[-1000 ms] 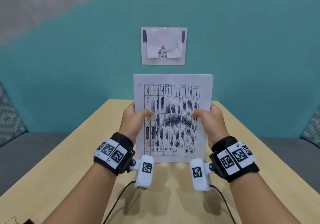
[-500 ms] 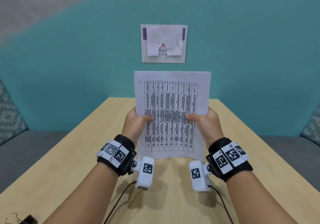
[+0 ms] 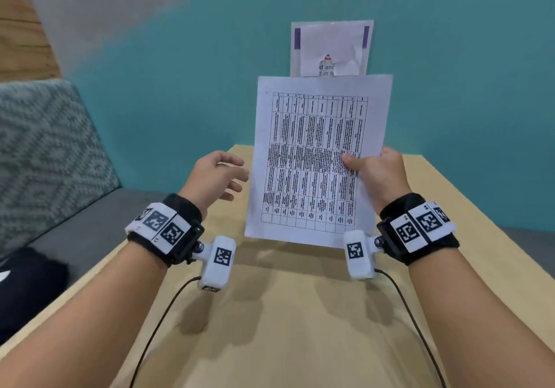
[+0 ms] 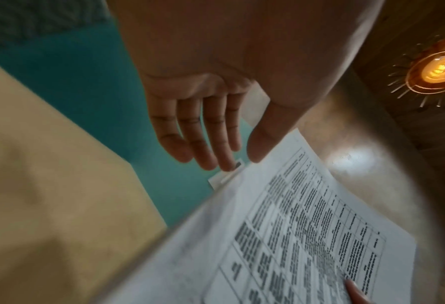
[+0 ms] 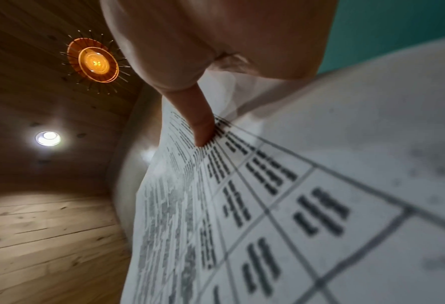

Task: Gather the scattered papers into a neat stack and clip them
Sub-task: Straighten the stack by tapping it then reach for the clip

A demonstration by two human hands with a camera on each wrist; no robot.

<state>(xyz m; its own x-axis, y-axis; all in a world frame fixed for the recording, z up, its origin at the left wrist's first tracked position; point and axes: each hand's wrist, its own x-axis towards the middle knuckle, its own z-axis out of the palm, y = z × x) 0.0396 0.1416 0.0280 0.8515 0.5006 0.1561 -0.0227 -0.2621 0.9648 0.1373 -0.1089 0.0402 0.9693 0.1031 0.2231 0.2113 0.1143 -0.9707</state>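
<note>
White papers (image 3: pixel 318 159), printed with a table, stand upright above the wooden desk (image 3: pixel 285 312), pinched at their right edge by the right hand (image 3: pixel 375 174); the left hand (image 3: pixel 214 177) hovers just beside them, fingers loosely spread. From the left wrist, relaxed fingers (image 4: pixel 190 131) touch nothing. From the right wrist, the thumb (image 5: pixel 198 119) presses the printed sheet.

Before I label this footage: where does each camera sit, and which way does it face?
Head: worn on the head, looking forward and down at the table; both forearms, left hand, right hand.
Left wrist: looks along the open left hand toward the papers.
Right wrist: looks along the thumb in its grip on the papers, ceiling lamp behind.
All three share the papers.
</note>
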